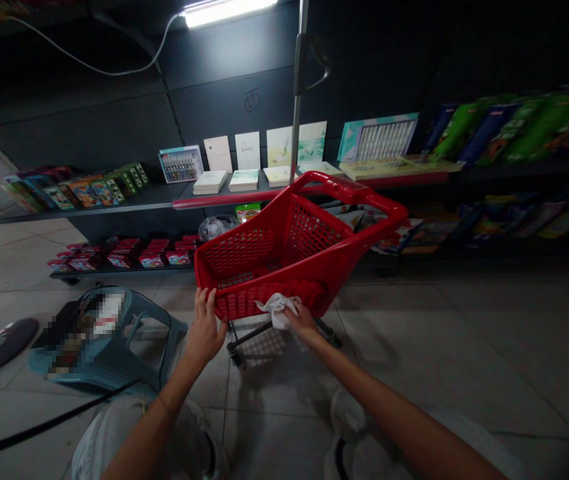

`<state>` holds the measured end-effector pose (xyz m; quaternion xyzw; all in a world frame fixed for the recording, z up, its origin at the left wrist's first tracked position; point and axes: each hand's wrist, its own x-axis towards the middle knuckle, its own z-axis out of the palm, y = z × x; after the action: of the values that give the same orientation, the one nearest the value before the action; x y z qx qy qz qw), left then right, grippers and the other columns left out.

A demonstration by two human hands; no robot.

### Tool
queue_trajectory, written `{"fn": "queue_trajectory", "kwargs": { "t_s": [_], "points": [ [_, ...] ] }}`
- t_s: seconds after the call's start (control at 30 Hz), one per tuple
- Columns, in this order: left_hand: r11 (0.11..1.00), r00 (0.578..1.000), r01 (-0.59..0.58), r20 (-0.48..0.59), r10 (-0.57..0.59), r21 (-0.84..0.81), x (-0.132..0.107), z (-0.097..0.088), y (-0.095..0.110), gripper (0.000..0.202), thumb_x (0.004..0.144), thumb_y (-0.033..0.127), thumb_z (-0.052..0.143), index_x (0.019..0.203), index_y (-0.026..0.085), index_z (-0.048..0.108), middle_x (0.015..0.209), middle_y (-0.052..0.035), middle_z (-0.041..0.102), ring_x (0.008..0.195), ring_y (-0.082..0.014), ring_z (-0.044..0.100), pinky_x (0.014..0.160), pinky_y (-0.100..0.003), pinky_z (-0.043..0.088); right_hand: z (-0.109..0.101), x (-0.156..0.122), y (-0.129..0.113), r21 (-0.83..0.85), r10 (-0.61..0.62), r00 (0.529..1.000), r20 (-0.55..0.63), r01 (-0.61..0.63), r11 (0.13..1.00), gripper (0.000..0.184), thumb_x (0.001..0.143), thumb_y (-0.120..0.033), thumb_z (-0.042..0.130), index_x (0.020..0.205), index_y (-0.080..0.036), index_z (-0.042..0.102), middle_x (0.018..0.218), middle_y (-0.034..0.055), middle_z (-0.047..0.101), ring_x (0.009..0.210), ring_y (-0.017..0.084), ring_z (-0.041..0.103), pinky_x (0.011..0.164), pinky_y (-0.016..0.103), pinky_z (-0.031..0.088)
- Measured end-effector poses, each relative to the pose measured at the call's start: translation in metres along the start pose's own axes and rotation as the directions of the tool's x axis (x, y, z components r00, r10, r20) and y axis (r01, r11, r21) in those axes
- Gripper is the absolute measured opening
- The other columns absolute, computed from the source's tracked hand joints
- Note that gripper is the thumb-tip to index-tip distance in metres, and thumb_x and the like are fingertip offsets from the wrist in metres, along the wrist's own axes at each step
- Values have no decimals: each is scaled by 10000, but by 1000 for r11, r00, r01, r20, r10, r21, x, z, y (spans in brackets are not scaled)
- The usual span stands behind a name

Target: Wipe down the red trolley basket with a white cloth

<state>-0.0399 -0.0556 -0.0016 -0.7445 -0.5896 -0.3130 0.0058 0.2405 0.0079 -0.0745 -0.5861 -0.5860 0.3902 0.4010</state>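
Note:
A red plastic shopping cart (259,293) stands on the tiled floor in front of me, its handle (359,190) up at the right. My left hand (207,328) rests on the cart's front left corner, fingers laid over the edge and thumb apart. Against the near side of the basket, low down, my right hand (303,320) grips a crumpled white cloth (279,308). The basket's mesh floor shows, partly hidden by the near wall. Dark legs with casters (235,353) carry the cart.
Behind the cart runs a dark shelf (154,195) with books (248,152), boxes and bags. A blue-grey plastic stool (147,320) is at left, its top blurred. Near it stand a round pole base (4,343) and a black cable (59,420). A metal pole (295,127) rises behind the cart.

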Motion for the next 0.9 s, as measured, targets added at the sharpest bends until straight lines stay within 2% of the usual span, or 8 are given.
{"fn": "queue_trajectory", "kwargs": {
  "t_s": [0.1,0.27,0.4,0.5,0.6,0.7,0.8,0.9],
  "points": [
    [1000,1000,7,3,-7,7,0,0,1,817,915,167,555,1637,193,175,1673,-205,211,1615,-386,87,1215,-644,373,-15,2,-22,29,-26,997,-68,28,999,425,858,-503,520,1090,-184,678,1079,108,749,1017,276,678,935,371,514],
    [1000,1000,17,1,-17,-3,-1,2,3,826,909,170,563,1638,190,173,1677,-203,197,1614,-386,90,1212,-644,376,-44,0,-68,30,-125,959,-255,137,990,442,848,-523,536,1050,-156,678,978,122,744,898,274,666,849,350,502],
    [1000,1000,12,2,-12,-13,-1,1,3,847,897,165,572,1640,193,167,1682,-198,193,1618,-378,74,1215,-633,377,-59,5,-89,-65,-245,892,-379,239,969,452,877,-450,513,1181,-143,646,1079,147,735,977,285,674,904,357,505],
    [999,1000,14,2,-14,-37,0,-1,1,838,906,170,559,1644,212,164,1683,-184,205,1620,-362,75,1215,-628,379,-64,11,-98,-222,-406,796,-449,340,914,415,895,-373,521,1236,-160,627,1200,157,695,1127,304,634,1006,403,486],
    [1000,1000,10,-9,-10,-8,-2,0,3,830,913,169,547,1649,215,166,1684,-180,231,1621,-352,84,1237,-644,325,-60,11,-109,-415,-617,713,-334,476,775,370,896,-268,548,1243,-182,647,1305,156,655,1267,319,563,1106,461,429],
    [993,998,11,-60,-3,121,-8,2,15,845,909,156,547,1658,190,157,1695,-203,235,1618,-384,54,1251,-734,141,-46,7,-120,-484,-718,690,-90,599,637,417,887,-145,533,1283,-184,656,1373,132,653,1318,294,547,1180,474,361],
    [984,997,-71,-16,75,166,-14,4,32,842,915,152,547,1663,201,164,1731,-199,149,1616,-395,57,1236,-761,69,-28,5,-130,-492,-718,696,-10,622,610,452,872,-90,506,1290,-157,666,1348,133,679,1278,275,577,1212,469,328],
    [978,985,-169,44,165,123,-9,3,43,802,949,166,511,1665,232,156,1727,-172,200,1614,-366,123,1238,-752,17,-14,5,-136,-467,-703,711,8,624,626,454,876,-91,504,1292,-163,670,1330,119,689,1257,269,581,1212,455,331]
  ]
}}
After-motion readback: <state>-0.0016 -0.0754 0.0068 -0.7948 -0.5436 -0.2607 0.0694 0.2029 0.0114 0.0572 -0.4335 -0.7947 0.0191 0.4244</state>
